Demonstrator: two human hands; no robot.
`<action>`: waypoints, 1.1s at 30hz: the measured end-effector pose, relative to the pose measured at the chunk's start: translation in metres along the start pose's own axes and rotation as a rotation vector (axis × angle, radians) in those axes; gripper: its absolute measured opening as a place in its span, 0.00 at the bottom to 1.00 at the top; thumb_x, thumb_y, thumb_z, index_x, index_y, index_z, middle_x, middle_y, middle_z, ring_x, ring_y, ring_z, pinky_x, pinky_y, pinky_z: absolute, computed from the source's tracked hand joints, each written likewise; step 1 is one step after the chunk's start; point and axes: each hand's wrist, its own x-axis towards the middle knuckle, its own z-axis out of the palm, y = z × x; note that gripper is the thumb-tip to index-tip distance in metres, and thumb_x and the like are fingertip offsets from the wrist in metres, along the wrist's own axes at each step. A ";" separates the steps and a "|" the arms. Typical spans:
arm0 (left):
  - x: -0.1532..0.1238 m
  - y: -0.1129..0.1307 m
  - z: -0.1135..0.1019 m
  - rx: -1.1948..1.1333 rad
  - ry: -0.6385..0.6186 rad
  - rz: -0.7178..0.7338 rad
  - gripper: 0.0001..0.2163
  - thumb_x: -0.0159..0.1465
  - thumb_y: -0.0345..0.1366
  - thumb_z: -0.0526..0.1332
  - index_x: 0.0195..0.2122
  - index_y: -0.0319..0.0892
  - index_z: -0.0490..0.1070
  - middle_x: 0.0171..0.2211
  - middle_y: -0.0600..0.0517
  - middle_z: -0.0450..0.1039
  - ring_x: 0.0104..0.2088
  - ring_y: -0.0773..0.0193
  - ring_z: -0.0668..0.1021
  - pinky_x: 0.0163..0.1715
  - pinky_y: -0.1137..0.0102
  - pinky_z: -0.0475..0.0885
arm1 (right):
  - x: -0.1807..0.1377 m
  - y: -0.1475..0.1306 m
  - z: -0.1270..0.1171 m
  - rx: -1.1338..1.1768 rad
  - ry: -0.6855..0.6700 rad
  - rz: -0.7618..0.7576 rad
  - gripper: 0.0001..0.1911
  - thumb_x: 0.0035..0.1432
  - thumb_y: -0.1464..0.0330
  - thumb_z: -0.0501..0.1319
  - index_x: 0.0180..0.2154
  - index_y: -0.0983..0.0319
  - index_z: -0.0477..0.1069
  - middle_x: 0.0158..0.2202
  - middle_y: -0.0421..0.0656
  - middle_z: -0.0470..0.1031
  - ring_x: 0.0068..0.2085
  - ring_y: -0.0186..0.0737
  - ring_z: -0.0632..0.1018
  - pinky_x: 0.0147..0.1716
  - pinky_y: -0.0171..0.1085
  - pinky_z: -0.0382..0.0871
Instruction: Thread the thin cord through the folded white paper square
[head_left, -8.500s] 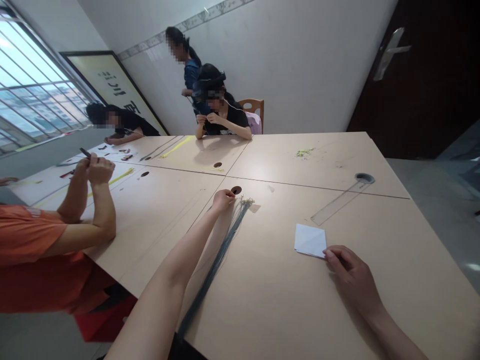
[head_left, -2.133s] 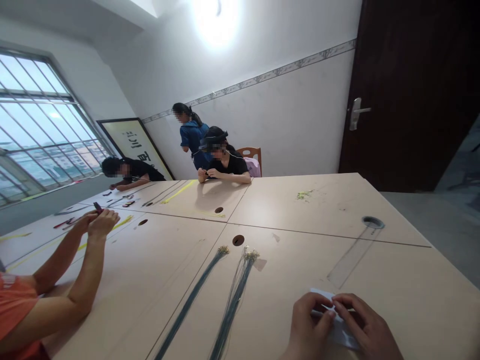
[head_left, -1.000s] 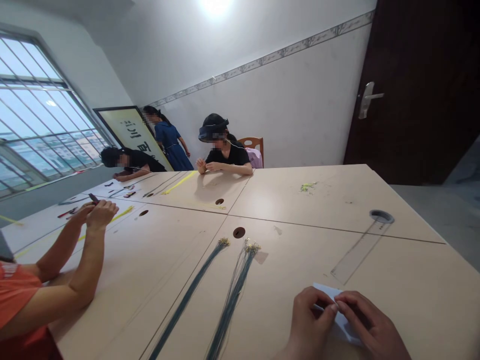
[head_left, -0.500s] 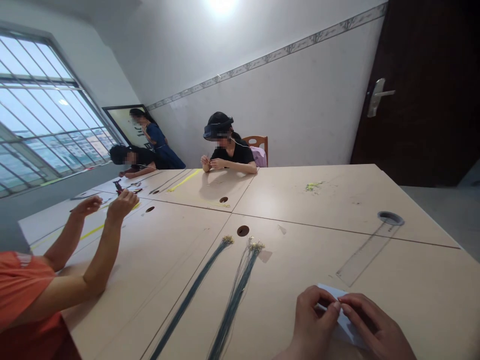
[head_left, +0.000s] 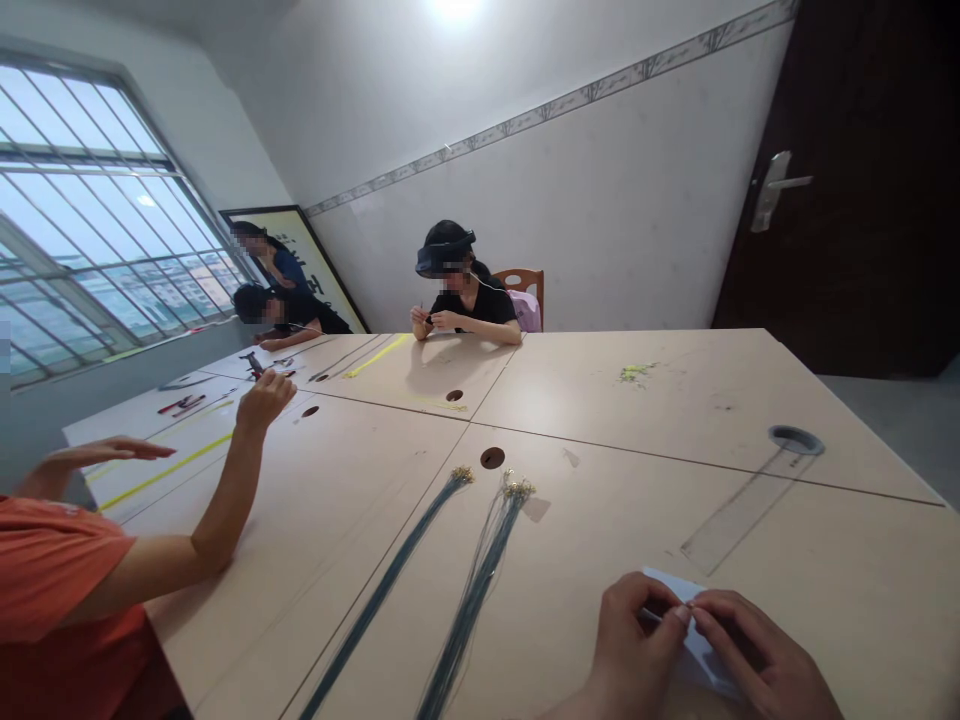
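My left hand [head_left: 637, 640] and my right hand [head_left: 761, 650] meet at the lower right, thumbs and forefingers pinched together tip to tip. Whatever they pinch is too small to make out. Beneath them a white sheet of paper [head_left: 701, 655] lies on the table, partly covered by my fingers. To the left are two bundles of dark green cords, one nearer [head_left: 476, 590] and one farther left [head_left: 397, 575], each with gold-coloured metal ends at its far tip.
A clear ruler [head_left: 739, 515] lies beside a round grey-rimmed table hole [head_left: 795, 440]. Yellow-green scraps [head_left: 636, 372] are on the far tabletop [head_left: 570, 400]. At left, a co-worker in an orange shirt [head_left: 64, 570] reaches over yellow cords [head_left: 176, 465]. Other people sit or stand across the table.
My hands keep the same pinch over the paper. The view has shifted slightly left. The orange-shirted co-worker's nearer hand is raised, and the other has moved down and left.
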 end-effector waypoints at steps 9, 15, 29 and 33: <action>0.005 0.003 0.001 -0.008 -0.070 0.048 0.07 0.57 0.35 0.58 0.29 0.36 0.72 0.26 0.51 0.69 0.28 0.68 0.69 0.31 0.74 0.64 | 0.000 -0.007 -0.002 0.025 -0.020 -0.005 0.10 0.56 0.61 0.54 0.31 0.59 0.69 0.32 0.43 0.73 0.36 0.40 0.74 0.36 0.34 0.68; 0.016 0.008 0.004 -0.057 -0.172 0.070 0.11 0.58 0.40 0.58 0.31 0.36 0.71 0.28 0.51 0.69 0.29 0.68 0.70 0.30 0.74 0.65 | 0.012 -0.018 -0.009 0.038 0.038 -0.042 0.10 0.58 0.64 0.53 0.29 0.61 0.68 0.29 0.42 0.71 0.33 0.38 0.72 0.34 0.35 0.66; 0.021 0.011 0.008 -0.106 -0.166 0.034 0.10 0.57 0.41 0.58 0.31 0.38 0.71 0.28 0.52 0.70 0.29 0.68 0.71 0.28 0.75 0.66 | 0.016 -0.013 -0.012 0.033 0.079 -0.040 0.08 0.57 0.66 0.54 0.31 0.61 0.70 0.30 0.43 0.73 0.33 0.37 0.72 0.32 0.35 0.66; 0.021 0.012 0.009 -0.098 -0.159 0.051 0.10 0.58 0.40 0.58 0.31 0.38 0.71 0.28 0.52 0.71 0.29 0.68 0.72 0.28 0.75 0.66 | 0.016 -0.013 -0.012 0.036 0.080 -0.047 0.06 0.56 0.67 0.56 0.32 0.60 0.70 0.31 0.42 0.73 0.34 0.36 0.73 0.34 0.35 0.66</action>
